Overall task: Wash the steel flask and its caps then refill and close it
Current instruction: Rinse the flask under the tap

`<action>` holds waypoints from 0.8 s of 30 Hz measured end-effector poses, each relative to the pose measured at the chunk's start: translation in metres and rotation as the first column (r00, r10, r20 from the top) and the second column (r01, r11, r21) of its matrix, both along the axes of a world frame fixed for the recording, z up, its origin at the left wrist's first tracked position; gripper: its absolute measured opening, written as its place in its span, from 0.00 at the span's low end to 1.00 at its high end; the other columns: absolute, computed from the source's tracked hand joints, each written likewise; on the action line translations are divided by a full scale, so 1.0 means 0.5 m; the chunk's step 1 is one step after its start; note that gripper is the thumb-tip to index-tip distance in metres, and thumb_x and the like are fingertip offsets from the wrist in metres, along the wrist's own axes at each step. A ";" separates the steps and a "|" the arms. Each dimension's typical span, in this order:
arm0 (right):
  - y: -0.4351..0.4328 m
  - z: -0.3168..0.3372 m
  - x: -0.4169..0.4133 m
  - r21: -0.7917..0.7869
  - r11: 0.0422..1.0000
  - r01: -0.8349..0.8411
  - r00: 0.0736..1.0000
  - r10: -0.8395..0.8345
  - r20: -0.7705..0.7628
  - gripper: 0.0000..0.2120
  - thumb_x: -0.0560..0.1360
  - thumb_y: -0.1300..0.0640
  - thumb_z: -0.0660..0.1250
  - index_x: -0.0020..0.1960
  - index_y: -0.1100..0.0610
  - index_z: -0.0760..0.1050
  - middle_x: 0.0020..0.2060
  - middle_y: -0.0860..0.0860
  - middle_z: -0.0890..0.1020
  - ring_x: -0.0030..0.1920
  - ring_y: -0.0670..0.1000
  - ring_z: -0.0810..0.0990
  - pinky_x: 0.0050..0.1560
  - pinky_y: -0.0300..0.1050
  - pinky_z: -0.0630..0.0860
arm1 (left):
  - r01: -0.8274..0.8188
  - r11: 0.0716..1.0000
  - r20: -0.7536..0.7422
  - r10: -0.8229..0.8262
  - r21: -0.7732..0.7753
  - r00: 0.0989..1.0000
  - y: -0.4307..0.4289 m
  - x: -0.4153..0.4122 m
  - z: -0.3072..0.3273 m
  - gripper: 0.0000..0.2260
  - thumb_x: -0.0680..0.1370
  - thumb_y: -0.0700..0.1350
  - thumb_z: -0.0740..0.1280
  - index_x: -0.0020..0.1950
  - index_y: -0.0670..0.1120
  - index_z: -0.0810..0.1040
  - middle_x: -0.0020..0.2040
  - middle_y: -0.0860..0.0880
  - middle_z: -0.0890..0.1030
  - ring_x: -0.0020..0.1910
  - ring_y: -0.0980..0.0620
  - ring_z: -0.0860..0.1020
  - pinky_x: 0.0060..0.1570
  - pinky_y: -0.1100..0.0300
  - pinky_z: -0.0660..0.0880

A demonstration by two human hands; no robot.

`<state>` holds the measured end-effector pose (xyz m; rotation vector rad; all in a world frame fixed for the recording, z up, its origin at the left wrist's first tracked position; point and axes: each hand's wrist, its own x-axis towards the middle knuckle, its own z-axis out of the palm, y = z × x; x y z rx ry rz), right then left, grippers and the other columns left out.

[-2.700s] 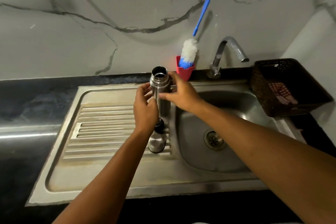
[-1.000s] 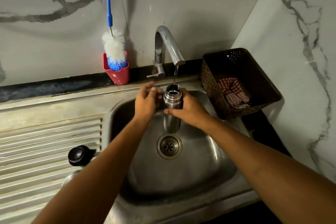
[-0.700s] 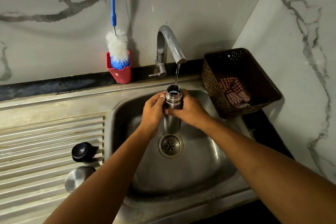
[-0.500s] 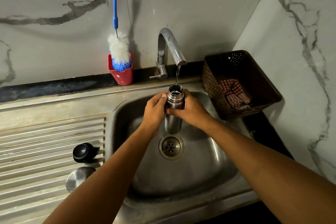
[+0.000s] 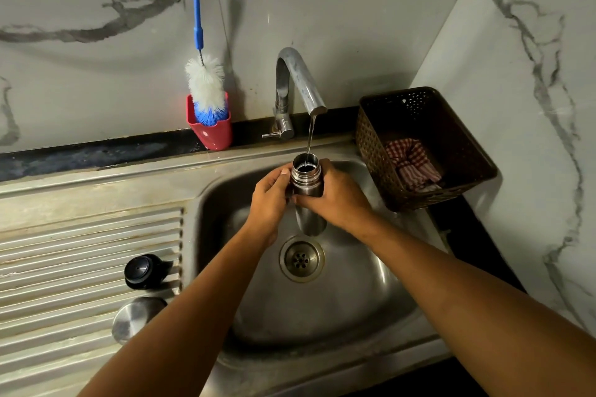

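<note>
Marble-veined walls back a ribbed steel sink (image 5: 96, 190); left hand (image 5: 269, 200) and right hand (image 5: 338, 200) both clasp the cylindrical steel flask (image 5: 306, 177) under the tap's (image 5: 298, 74) stream; no legible markings.

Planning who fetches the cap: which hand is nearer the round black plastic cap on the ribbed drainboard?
Left. The left hand grips the cylindrical steel flask, beyond and right of the round black plastic cap; the right hand grips the flask's other side, farther right.

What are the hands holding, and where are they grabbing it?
The left hand and right hand both hold the steel flask by its upper body, just below the open neck, under the tap.
</note>
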<state>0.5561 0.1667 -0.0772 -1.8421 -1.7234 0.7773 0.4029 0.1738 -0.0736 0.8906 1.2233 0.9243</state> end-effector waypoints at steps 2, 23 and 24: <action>0.003 -0.005 0.002 -0.042 0.999 0.009 0.998 -0.012 -0.068 0.33 0.66 0.44 0.81 0.67 0.49 0.74 0.56 0.45 0.84 0.56 0.46 0.82 0.57 0.45 0.80 | -0.025 0.999 0.005 0.025 -0.028 1.000 0.002 -0.006 -0.006 0.14 0.88 0.44 0.58 0.67 0.48 0.81 0.57 0.52 0.86 0.57 0.54 0.83 0.51 0.61 0.77; -0.014 -0.004 -0.021 -0.444 0.896 -0.002 0.827 -0.249 -0.505 0.18 0.76 0.45 0.72 0.64 0.46 0.72 0.50 0.53 0.84 0.49 0.53 0.85 0.46 0.52 0.84 | 0.232 0.963 0.012 -0.232 -0.134 0.973 -0.012 -0.032 -0.033 0.13 0.88 0.50 0.58 0.65 0.52 0.80 0.52 0.48 0.86 0.45 0.56 0.86 0.41 0.64 0.81; -0.013 -0.004 -0.026 -0.435 0.901 -0.004 0.810 -0.252 -0.529 0.20 0.77 0.45 0.72 0.65 0.45 0.71 0.51 0.52 0.84 0.49 0.53 0.85 0.45 0.50 0.84 | 0.244 0.956 0.030 -0.242 -0.160 0.970 -0.010 -0.035 -0.032 0.13 0.87 0.53 0.59 0.65 0.53 0.81 0.55 0.45 0.86 0.50 0.51 0.86 0.47 0.58 0.82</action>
